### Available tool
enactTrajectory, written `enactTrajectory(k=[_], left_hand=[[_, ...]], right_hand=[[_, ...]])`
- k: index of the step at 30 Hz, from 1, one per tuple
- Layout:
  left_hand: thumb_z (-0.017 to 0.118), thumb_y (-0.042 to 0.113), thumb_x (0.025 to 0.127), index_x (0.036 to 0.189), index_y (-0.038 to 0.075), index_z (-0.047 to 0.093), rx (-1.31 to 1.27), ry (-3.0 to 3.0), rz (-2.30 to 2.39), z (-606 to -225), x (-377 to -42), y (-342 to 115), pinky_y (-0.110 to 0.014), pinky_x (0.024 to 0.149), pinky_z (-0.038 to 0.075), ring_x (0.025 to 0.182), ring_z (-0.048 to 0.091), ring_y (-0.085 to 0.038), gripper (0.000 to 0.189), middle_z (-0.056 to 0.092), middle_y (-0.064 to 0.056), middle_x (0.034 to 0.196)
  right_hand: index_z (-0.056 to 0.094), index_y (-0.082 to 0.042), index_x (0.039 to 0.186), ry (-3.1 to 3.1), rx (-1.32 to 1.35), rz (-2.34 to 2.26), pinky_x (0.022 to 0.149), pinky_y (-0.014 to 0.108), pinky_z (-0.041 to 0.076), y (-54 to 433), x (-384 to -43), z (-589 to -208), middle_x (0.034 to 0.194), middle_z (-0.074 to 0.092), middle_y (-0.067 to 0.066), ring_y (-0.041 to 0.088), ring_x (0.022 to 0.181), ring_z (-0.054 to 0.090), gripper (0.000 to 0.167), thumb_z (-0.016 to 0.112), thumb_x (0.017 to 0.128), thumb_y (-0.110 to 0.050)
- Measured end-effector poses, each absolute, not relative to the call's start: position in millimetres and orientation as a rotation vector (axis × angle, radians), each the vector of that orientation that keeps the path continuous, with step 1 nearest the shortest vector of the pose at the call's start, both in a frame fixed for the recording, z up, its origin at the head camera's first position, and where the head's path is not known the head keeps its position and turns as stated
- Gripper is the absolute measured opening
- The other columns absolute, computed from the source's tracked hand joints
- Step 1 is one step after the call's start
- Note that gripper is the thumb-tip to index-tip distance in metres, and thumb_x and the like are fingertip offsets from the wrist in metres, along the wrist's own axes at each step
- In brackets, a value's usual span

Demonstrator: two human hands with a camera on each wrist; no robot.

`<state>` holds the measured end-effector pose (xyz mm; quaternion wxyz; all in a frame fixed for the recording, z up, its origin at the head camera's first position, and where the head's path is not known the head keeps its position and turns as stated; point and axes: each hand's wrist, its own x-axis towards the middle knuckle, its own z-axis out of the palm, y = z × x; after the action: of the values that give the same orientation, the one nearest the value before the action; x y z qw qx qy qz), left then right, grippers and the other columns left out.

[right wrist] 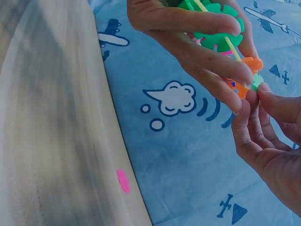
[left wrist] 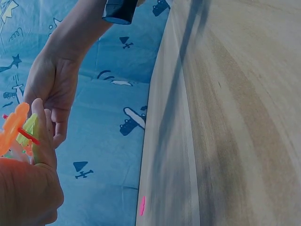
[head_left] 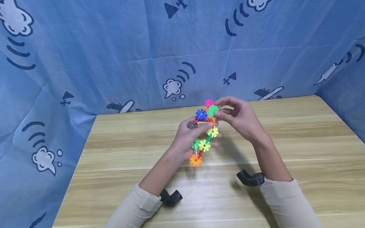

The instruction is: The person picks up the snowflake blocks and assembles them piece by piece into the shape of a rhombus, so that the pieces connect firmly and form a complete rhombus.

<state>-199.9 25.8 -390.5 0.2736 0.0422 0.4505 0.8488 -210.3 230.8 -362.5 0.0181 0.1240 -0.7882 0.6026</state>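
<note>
In the head view, a chain of bright notched plastic discs hangs from my left hand, whose thumb presses over its middle. A brown disc, a blue disc and a pink disc line its upper part. Lower down are yellow discs and an orange disc at the bottom. My right hand pinches a green disc at the top between thumb and fingers. The right wrist view shows its fingertips on a small green edge beside an orange disc.
A pink disc lies near the back edge of the wooden table. Behind the table hangs a blue printed cloth. Black wrist devices sit below both forearms.
</note>
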Motion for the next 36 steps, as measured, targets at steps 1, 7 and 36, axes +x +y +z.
enactTrajectory(k=[1,7,36], left_hand=[[0.075,0.007,0.099,0.133,0.006,0.070,0.115,1.208,2.286,-390.4,-199.7,25.6,-0.049,0.073,0.070,0.084,0.083,-0.028,0.034,0.082,-0.011,0.113],[0.074,0.006,0.099,0.131,0.007,0.071,0.119,1.208,2.289,-390.8,-199.3,25.5,-0.046,0.070,0.070,0.083,0.082,-0.028,0.032,0.081,-0.010,0.109],[0.079,0.009,0.097,0.132,0.010,0.068,0.036,1.284,2.271,-390.5,-201.0,25.0,-0.055,0.077,0.066,0.082,0.082,-0.026,0.036,0.078,-0.006,0.105]], right_hand=[[0.068,0.000,0.125,-2.456,0.381,1.862,0.084,0.023,0.066,230.2,-210.1,-363.0,0.114,0.069,0.002,0.010,0.096,0.080,0.029,0.076,0.098,0.001],[0.067,0.001,0.126,-2.488,0.374,1.847,0.086,0.023,0.066,226.6,-209.6,-363.6,0.115,0.070,0.000,0.011,0.101,0.079,0.029,0.076,0.099,-0.003],[0.062,-0.002,0.146,-2.618,0.719,1.858,0.092,0.022,0.062,238.7,-211.9,-363.8,0.128,0.074,0.000,0.016,0.108,0.074,0.055,0.080,0.094,0.001]])
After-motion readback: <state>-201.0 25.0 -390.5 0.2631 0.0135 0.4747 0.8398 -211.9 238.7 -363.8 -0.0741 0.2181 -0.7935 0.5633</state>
